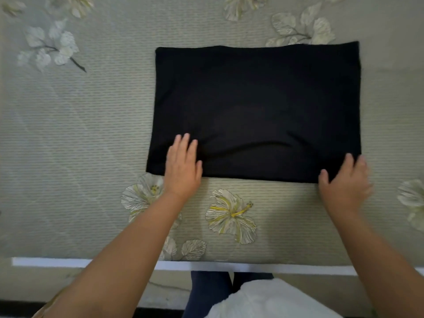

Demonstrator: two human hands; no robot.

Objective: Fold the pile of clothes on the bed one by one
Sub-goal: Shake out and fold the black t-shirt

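Observation:
A black garment (257, 106), folded into a flat rectangle, lies on the bed's grey-green flowered cover (80, 157). My left hand (182, 166) rests flat on its near left part with the fingers straight and spread. My right hand (344, 180) is at the near right corner, blurred; its thumb lies on top of the cloth and the fingers reach round the right edge. No other clothes are in view.
The bed's near edge (206, 266) runs across the bottom of the view, with my legs and a white cloth (263, 299) below it. Bare cover stretches to the left of the garment and behind it.

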